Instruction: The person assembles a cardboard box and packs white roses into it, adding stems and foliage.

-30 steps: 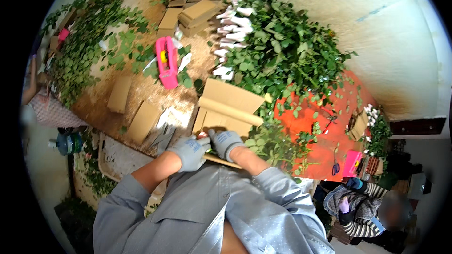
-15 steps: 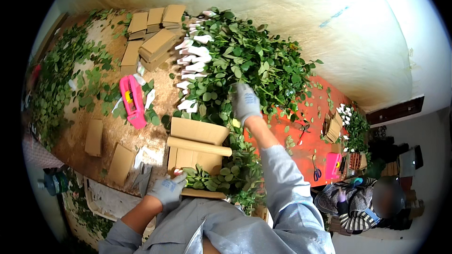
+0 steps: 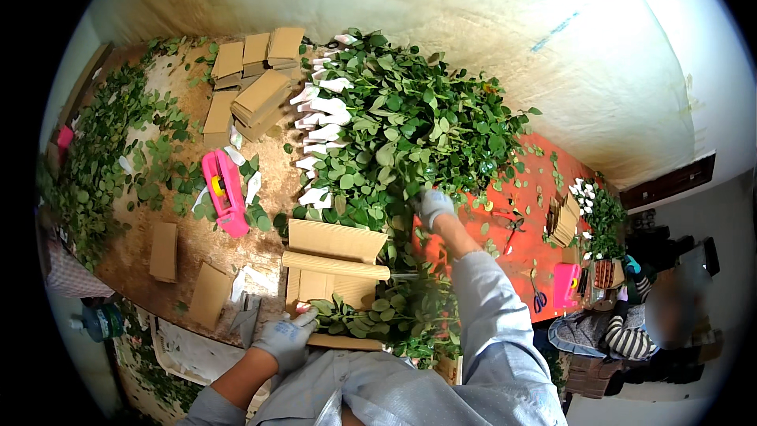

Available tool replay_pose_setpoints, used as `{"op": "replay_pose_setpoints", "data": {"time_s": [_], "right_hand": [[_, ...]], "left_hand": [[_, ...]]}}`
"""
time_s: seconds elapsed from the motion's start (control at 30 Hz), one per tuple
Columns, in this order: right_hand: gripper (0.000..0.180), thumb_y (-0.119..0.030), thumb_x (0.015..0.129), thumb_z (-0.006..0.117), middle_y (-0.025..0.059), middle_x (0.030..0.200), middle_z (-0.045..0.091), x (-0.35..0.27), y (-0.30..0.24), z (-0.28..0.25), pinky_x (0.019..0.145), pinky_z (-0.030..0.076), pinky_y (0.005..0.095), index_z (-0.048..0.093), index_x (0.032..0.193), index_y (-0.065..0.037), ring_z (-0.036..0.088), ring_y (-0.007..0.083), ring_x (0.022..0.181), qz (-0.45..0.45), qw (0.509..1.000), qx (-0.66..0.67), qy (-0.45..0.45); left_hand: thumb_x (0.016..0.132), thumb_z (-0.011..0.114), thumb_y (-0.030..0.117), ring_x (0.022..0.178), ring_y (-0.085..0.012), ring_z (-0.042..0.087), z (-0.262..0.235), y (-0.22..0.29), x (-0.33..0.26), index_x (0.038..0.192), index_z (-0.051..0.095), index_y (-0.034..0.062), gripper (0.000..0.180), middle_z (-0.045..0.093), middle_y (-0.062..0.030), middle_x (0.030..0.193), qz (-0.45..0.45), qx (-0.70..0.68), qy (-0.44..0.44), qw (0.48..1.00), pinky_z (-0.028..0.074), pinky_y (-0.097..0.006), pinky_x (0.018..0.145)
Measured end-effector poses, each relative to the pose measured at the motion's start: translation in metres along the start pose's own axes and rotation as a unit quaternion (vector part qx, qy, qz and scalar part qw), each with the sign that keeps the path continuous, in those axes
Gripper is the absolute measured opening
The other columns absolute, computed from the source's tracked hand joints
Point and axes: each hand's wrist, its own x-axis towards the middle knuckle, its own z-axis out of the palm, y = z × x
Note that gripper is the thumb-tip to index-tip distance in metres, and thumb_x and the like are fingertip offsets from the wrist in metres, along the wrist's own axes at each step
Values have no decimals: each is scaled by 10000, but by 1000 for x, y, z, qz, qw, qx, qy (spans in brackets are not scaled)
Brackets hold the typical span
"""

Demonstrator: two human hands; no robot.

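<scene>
My left hand (image 3: pixel 285 338), in a grey glove, is at the near edge of the table. Its thumb and fingers close on a small pinkish-white flower head (image 3: pixel 303 308), whose leafy stems (image 3: pixel 371 319) lie to the right on an opened cardboard wrap (image 3: pixel 335 241). A rolled edge of cardboard (image 3: pixel 335 265) crosses that wrap. My right hand (image 3: pixel 436 208), also gloved, is over the red tabletop at the near side of a big heap of leafy stems (image 3: pixel 426 110). Its fingers are curled, and what they hold is hidden among leaves. White sleeved heads (image 3: pixel 325 110) line the heap's left side.
Stacked cardboard pieces (image 3: pixel 260 95) stand at the back left. A pink tape dispenser (image 3: pixel 224 193) lies left of the wrap, with loose leaves (image 3: pixel 95 181) beyond. Pruning shears (image 3: pixel 512 222) and blue-handled scissors (image 3: pixel 538 300) are to the right. Another person (image 3: pixel 623 323) works at far right.
My right hand has drawn back from the heap, toward me and slightly right. My left hand stays at the flower head. The whole view has shifted a little. The other person's arms now reach toward the table.
</scene>
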Motion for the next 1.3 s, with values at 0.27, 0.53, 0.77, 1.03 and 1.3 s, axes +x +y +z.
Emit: {"op": "replay_pose_setpoints", "data": {"time_s": [0.27,0.53,0.77,1.03,1.3], "right_hand": [[210,-259,858,668,203,947,723,-93,64,-14,820,551,475,741,973,-98,700,370,930,60,985,21,159],[149,-56,879,647,154,968,646,-228,69,-69,815,500,457,653,1027,-69,613,374,952,-118,927,114,336],[220,-62,843,662,148,950,623,-265,28,4,784,501,462,651,1063,-70,603,385,927,-212,947,157,184],[318,-226,872,666,119,1147,647,-255,12,74,900,503,477,668,1183,-155,605,343,1105,-140,981,-98,88],[293,-184,866,647,91,1097,674,-253,-122,-18,829,555,428,648,1155,-130,661,296,1012,-259,955,49,132]], "left_hand": [[885,543,244,1155,-340,635,1,3,8,1313,612,85,462,489,-80,1522,-2,56,-6,998,479,-451,1020],[865,561,208,1207,-333,606,3,-2,2,1312,612,91,465,477,-104,1513,3,66,-5,998,485,-459,1011],[902,552,254,1121,-367,652,-20,17,3,1331,617,119,455,641,-188,1303,-65,56,-83,993,506,-479,968],[911,559,256,1276,-307,575,-13,13,5,1384,581,83,505,497,-124,1506,-29,73,-68,995,456,-424,1067],[899,577,259,1278,-278,579,5,-2,2,1371,596,76,506,466,-88,1546,-8,78,-18,997,464,-415,1059]]}}
